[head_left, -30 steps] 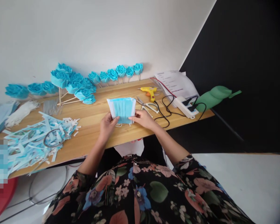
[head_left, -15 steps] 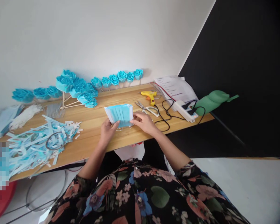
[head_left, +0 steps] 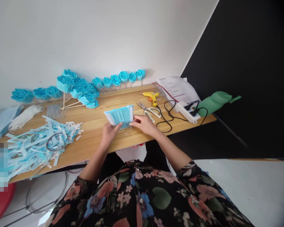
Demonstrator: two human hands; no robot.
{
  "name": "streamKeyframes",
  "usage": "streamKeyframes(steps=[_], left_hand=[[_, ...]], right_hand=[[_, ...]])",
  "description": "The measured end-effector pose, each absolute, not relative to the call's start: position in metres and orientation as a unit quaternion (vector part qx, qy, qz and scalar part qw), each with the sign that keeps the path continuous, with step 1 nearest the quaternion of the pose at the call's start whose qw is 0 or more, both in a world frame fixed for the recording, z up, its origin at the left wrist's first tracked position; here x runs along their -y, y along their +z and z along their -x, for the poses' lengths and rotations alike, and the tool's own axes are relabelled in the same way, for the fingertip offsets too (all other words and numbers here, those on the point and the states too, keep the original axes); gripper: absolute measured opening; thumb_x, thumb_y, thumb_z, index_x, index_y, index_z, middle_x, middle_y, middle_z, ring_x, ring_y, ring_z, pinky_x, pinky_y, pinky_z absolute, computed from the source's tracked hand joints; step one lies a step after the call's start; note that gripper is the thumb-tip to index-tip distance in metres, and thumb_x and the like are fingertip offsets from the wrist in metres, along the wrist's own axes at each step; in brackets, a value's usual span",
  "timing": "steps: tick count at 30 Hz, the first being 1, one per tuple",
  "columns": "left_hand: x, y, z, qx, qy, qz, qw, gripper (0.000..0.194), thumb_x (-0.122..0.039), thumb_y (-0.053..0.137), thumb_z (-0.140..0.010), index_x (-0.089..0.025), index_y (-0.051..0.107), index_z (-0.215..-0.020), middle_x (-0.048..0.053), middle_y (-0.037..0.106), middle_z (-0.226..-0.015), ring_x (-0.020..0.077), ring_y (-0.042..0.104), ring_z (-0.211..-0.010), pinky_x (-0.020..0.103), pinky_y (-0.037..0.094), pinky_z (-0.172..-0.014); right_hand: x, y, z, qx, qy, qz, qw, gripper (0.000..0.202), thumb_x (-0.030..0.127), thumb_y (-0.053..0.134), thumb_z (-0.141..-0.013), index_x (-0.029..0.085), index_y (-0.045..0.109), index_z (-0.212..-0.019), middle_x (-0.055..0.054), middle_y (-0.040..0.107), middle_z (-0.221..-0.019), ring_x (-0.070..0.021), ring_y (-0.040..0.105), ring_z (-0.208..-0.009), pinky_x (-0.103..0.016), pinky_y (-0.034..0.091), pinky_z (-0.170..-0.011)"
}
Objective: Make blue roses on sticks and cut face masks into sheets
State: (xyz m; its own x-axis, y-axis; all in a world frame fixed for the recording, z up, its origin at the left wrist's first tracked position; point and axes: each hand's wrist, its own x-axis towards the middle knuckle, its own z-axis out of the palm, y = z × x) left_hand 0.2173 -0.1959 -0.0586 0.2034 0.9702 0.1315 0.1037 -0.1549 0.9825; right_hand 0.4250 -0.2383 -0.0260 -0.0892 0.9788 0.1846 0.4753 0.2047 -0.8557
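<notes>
The fingers of both hands are closed on a stack of blue-and-white face masks (head_left: 121,116), upright and a little tilted, just above the near edge of the wooden table (head_left: 89,121), at the middle of the frame. The left hand (head_left: 110,131) pinches its lower left corner, thumb across the front; the right hand (head_left: 145,124) grips the lower right edge between thumb and curled fingers. At the right of the frame, the white power strip (head_left: 188,113) has black plugs (head_left: 194,110) in its sockets, beside a green rounded object (head_left: 214,103). Clear plastic (head_left: 55,111) lies at left, its contents too indistinct to tell. Near it are white cords (head_left: 26,116), more masks (head_left: 5,119) at the left edge, and a heap of cut strips (head_left: 37,146) with a dark ring (head_left: 55,142) on it. Blue flowers (head_left: 78,86) on sticks stretch along the wall from the left to the centre. A yellow glue gun (head_left: 152,97) and scissors (head_left: 149,110) lie right of centre. Compared with half a second ago, the stack has shifted slightly left and turned a little, and more of the scissors' near handle shows behind the right hand.
</notes>
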Motion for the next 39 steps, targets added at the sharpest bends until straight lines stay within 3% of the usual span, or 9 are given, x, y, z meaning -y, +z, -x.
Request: streamKeyframes(steps=[4,9,14,21,26,32,36,39], left_hand=[[0.196,-0.059,-0.217,-0.444,0.453,-0.607,0.479,0.044,-0.053,0.079,-0.068,-0.014,0.074,-0.09,0.01,0.077,-0.093,0.0286,0.072,-0.087,0.039,0.056,-0.083],[0.198,-0.054,-0.219,-0.44,0.455,-0.597,0.493,0.05,-0.057,0.08,-0.065,-0.013,0.073,-0.088,0.01,0.077,-0.089,0.0278,0.071,-0.085,0.038,0.057,-0.079],[0.198,-0.048,-0.214,-0.381,0.464,-0.57,0.561,0.054,-0.06,0.081,-0.066,-0.015,0.072,-0.094,0.007,0.076,-0.091,0.0241,0.07,-0.087,0.036,0.056,-0.082],[0.203,-0.038,-0.206,-0.383,0.433,-0.586,0.568,0.042,-0.056,0.068,-0.081,-0.017,0.062,-0.065,0.001,0.061,-0.055,0.0155,0.056,-0.058,0.028,0.046,-0.065],[0.203,-0.028,-0.199,-0.399,0.425,-0.607,0.541,0.041,-0.047,0.065,-0.084,-0.018,0.058,-0.056,0.002,0.057,-0.051,0.0149,0.052,-0.056,0.027,0.043,-0.064],[0.195,-0.017,-0.189,-0.466,0.47,-0.647,0.377,0.037,-0.037,0.056,-0.09,-0.018,0.058,-0.059,0.001,0.056,-0.053,0.0146,0.051,-0.056,0.026,0.041,-0.06],[0.196,-0.02,-0.197,-0.448,0.485,-0.734,0.156,0.022,-0.025,0.053,-0.091,-0.016,0.073,-0.086,0.005,0.063,-0.076,0.0153,0.057,-0.068,0.026,0.043,-0.064],[0.201,-0.03,-0.206,-0.404,0.467,-0.785,0.05,0.027,-0.02,0.051,-0.092,-0.017,0.075,-0.105,0.007,0.064,-0.086,0.0154,0.059,-0.073,0.025,0.044,-0.064]], right_hand=[[0.237,-0.025,-0.427,0.656,0.307,0.556,0.407,0.03,0.046,0.071,-0.081,0.017,0.07,-0.091,0.002,0.063,-0.071,-0.0121,0.051,-0.063,-0.025,0.038,-0.063],[0.239,-0.015,-0.423,0.711,0.224,0.537,0.395,0.043,0.047,0.061,-0.09,0.019,0.051,-0.058,0.003,0.048,-0.061,-0.0116,0.043,-0.06,-0.027,0.032,-0.06],[0.237,0.001,-0.42,0.676,0.223,0.544,0.444,0.051,0.054,0.061,-0.088,0.02,0.042,-0.054,0.003,0.038,-0.056,-0.0111,0.035,-0.057,-0.027,0.03,-0.057],[0.236,-0.005,-0.416,0.571,0.353,0.542,0.505,0.044,0.059,0.068,-0.078,0.019,0.058,-0.061,0.004,0.044,-0.057,-0.0109,0.039,-0.057,-0.027,0.034,-0.055],[0.239,-0.009,-0.42,0.523,0.424,0.527,0.518,0.037,0.054,0.075,-0.073,0.018,0.067,-0.076,0.003,0.054,-0.064,-0.0103,0.045,-0.058,-0.025,0.038,-0.053],[0.248,0.008,-0.421,0.429,0.433,0.524,0.594,0.037,0.055,0.074,-0.076,0.019,0.068,-0.076,0.003,0.056,-0.06,-0.0081,0.049,-0.052,-0.021,0.041,-0.049],[0.249,0.015,-0.397,0.418,0.591,0.418,0.549,0.043,0.055,0.076,-0.076,0.019,0.073,-0.1,-0.005,0.074,-0.09,-0.014,0.069,-0.078,-0.024,0.056,-0.067],[0.241,0.012,-0.379,0.363,0.64,0.383,0.559,0.041,0.053,0.075,-0.078,0.018,0.072,-0.099,-0.007,0.076,-0.098,-0.0175,0.072,-0.086,-0.029,0.06,-0.077]])
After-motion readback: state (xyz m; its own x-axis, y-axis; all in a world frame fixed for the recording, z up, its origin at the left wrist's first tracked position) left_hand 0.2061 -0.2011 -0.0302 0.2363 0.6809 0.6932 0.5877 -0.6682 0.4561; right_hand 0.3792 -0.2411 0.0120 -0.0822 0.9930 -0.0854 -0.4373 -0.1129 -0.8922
